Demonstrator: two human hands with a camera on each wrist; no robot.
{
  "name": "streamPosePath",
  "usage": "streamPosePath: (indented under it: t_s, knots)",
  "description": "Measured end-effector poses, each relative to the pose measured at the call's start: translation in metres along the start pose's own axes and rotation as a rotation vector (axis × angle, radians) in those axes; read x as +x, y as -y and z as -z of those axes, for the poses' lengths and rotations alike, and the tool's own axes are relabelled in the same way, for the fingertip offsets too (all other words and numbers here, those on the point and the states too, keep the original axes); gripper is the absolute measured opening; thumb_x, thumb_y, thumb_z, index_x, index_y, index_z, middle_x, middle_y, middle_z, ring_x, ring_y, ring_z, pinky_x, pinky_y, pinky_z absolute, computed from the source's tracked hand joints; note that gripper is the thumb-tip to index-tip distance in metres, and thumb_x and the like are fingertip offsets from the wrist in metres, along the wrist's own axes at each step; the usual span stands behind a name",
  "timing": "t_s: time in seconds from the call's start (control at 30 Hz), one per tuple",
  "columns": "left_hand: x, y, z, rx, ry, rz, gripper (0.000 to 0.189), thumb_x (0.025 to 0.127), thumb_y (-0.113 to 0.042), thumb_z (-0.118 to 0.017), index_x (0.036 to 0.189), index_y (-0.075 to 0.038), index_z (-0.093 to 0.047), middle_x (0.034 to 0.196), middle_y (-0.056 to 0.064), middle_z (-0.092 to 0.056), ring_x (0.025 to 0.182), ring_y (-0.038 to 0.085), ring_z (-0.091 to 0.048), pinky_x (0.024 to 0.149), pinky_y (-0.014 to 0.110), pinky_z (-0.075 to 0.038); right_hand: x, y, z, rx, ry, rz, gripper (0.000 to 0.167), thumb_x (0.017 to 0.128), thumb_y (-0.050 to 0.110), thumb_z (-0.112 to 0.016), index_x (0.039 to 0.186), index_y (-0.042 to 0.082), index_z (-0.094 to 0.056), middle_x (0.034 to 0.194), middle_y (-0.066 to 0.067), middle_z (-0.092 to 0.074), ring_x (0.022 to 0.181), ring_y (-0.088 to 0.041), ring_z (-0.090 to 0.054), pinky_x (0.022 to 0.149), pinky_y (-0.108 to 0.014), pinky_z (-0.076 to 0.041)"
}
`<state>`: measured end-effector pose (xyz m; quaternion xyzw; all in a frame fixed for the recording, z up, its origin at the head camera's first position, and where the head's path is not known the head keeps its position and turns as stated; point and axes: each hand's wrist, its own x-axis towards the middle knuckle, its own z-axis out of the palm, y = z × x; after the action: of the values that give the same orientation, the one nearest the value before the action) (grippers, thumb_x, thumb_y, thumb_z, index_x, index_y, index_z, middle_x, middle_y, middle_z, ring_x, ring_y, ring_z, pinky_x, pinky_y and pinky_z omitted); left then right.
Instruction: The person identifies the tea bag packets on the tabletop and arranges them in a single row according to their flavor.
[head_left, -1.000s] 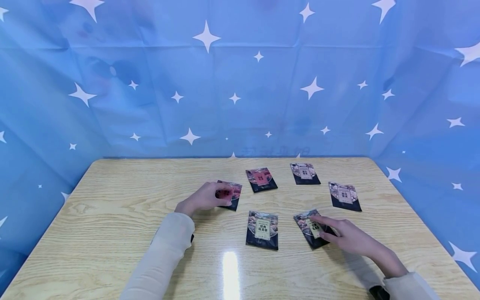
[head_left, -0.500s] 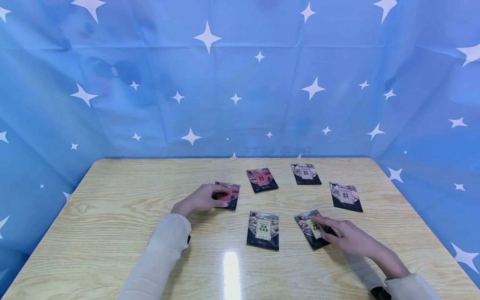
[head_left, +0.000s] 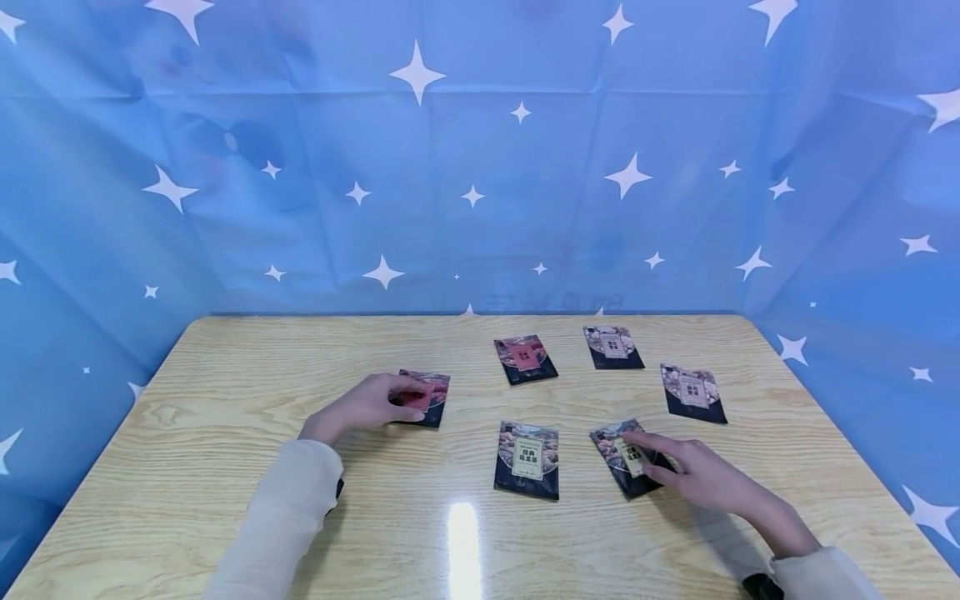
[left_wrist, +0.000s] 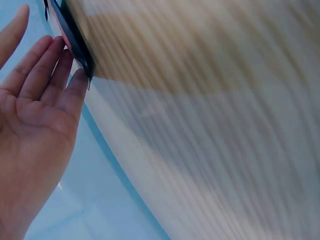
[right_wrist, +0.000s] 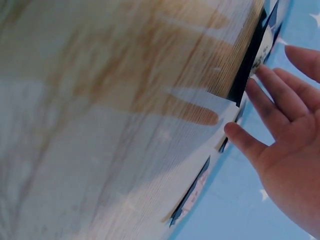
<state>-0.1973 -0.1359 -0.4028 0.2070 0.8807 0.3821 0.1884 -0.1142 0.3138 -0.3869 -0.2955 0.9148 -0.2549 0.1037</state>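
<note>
My left hand (head_left: 360, 410) rests its fingertips on a dark tea packet with a red label (head_left: 437, 395), left of the middle of the table. In the left wrist view, the fingers of that left hand (left_wrist: 42, 115) are nearly straight against the packet (left_wrist: 77, 42). The right hand (head_left: 708, 473) touches a tea packet with a pale green label (head_left: 613, 469), thumb and forefinger spread over its face. In the right wrist view, the fingers of the right hand (right_wrist: 285, 130) reach loosely to the edge of this packet (right_wrist: 250, 60).
A second green-label packet (head_left: 527, 489) lies between the hands. Farther back are another red-label packet (head_left: 534, 375) and two pink-label packets, one at the back (head_left: 617, 362), one farther right (head_left: 697, 412). A blue star-patterned cloth (head_left: 480, 233) hangs behind the wooden table (head_left: 187, 467).
My left hand has slid its red-label packet to the left and slightly nearer, away from the other red-label packet. The right hand and the other packets have stayed in place.
</note>
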Motion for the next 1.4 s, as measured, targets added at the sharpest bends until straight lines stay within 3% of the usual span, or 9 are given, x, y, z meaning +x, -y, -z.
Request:
streamPosePath:
  t_s: [0.17, 0.43, 0.67, 0.93, 1.23, 1.4]
  knots:
    - [-0.014, 0.012, 0.012, 0.014, -0.014, 0.008, 0.047, 0.085, -0.028, -0.066, 0.128, -0.013, -0.055, 0.131, 0.014, -0.047, 0.120, 0.033, -0.042, 0.092, 0.047, -0.040, 0.000, 0.000, 0.000, -0.024, -0.004, -0.014, 0.043, 0.093, 0.019, -0.053, 0.132, 0.000, -0.046, 0.128, -0.020, -0.051, 0.114, -0.041, -0.044, 0.084, -0.042, -0.048]
    - [-0.037, 0.026, 0.029, 0.038, -0.008, 0.017, 0.052, 0.085, -0.032, -0.065, 0.130, -0.009, -0.052, 0.133, 0.020, -0.044, 0.121, 0.040, -0.038, 0.092, 0.053, -0.038, 0.000, 0.000, -0.001, -0.018, 0.000, -0.033, 0.044, 0.094, 0.020, -0.053, 0.133, 0.001, -0.045, 0.129, -0.019, -0.050, 0.115, -0.041, -0.044, 0.083, -0.047, -0.046]
    - [-0.055, 0.039, 0.039, 0.018, -0.025, 0.084, 0.057, 0.085, -0.033, -0.065, 0.132, -0.006, -0.049, 0.135, 0.022, -0.041, 0.124, 0.043, -0.034, 0.094, 0.055, -0.035, 0.000, -0.001, -0.001, -0.019, -0.007, -0.030, 0.044, 0.093, 0.018, -0.053, 0.133, 0.000, -0.045, 0.128, -0.020, -0.050, 0.115, -0.041, -0.044, 0.082, -0.046, -0.046]
    - [-0.064, 0.045, 0.045, 0.004, -0.048, 0.084, 0.056, 0.085, -0.031, -0.065, 0.132, -0.004, -0.049, 0.134, 0.022, -0.043, 0.123, 0.043, -0.035, 0.094, 0.055, -0.035, 0.000, 0.000, -0.001, -0.028, -0.005, -0.032, 0.043, 0.093, 0.018, -0.054, 0.132, 0.000, -0.046, 0.129, -0.021, -0.050, 0.114, -0.041, -0.045, 0.082, -0.046, -0.047]
    - [-0.072, 0.046, 0.048, -0.010, -0.174, 0.095, 0.045, 0.087, -0.025, -0.064, 0.128, -0.009, -0.054, 0.131, 0.020, -0.047, 0.122, 0.041, -0.039, 0.092, 0.052, -0.040, 0.000, 0.000, -0.001, -0.025, -0.008, -0.036, 0.043, 0.093, 0.018, -0.054, 0.132, 0.000, -0.046, 0.129, -0.021, -0.049, 0.114, -0.041, -0.045, 0.081, -0.041, -0.048]
    - [-0.074, 0.046, 0.049, -0.059, -0.157, 0.120, 0.049, 0.085, -0.031, -0.065, 0.126, -0.007, -0.054, 0.131, 0.021, -0.046, 0.123, 0.042, -0.036, 0.091, 0.052, -0.041, 0.000, 0.000, -0.001, -0.021, -0.012, -0.038, 0.043, 0.093, 0.017, -0.054, 0.132, 0.000, -0.047, 0.128, -0.021, -0.050, 0.113, -0.041, -0.046, 0.079, -0.041, -0.049]
